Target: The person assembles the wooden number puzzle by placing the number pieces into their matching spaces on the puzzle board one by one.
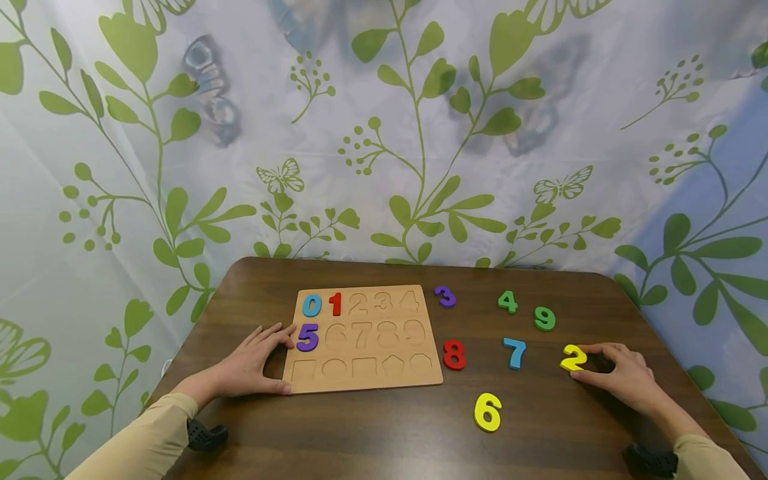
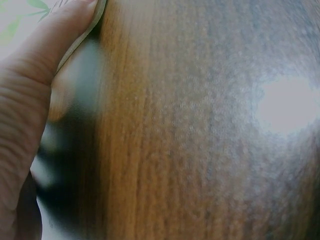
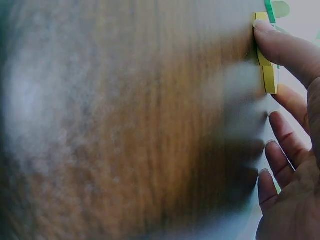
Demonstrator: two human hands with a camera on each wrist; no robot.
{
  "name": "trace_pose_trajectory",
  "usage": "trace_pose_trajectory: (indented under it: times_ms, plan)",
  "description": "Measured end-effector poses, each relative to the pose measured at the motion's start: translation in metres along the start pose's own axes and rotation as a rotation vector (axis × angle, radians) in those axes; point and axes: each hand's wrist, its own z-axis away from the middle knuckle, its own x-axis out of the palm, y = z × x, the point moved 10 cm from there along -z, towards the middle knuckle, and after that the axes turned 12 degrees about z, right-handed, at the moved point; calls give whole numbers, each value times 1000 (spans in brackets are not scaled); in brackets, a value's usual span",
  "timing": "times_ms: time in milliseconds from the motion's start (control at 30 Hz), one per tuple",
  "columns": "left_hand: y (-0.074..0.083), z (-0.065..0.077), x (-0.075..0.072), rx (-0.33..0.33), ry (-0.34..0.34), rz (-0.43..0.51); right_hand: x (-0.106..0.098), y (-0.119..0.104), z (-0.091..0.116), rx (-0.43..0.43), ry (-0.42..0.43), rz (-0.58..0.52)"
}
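Head view: yellow 2 [image 1: 576,361] being pinched at the right of the table [image 1: 384,427]

The yellow 2 is being pinched between thumb and index finger of the right hand [image 1: 624,375], the other fingers being loosely bent; whether it is being lifted cannot be told. The left edge of the wooden board [image 1: 354,354] is being touched by the left hand [image 1: 249,363], its fingers extended, nothing being gripped. The numeral is being judged light, stiff and hard to break, its smooth finish perhaps slightly slippery; its thick side edges are seemingly offering the best hold. Its long axis is running from near to far, its top being aimed toward the patterned cloth [image 1: 336,200].
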Motion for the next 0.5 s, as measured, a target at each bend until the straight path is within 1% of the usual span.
trace_pose_trajectory:
  times_ms: [333, 500]
  plan:
    - [0, 0, 0, 6, 5, -7, -1, 1, -1, 4, 0, -7]
    - [0, 1, 0, 6, 4, -6, -1, 1, -1, -2, 23, 10]
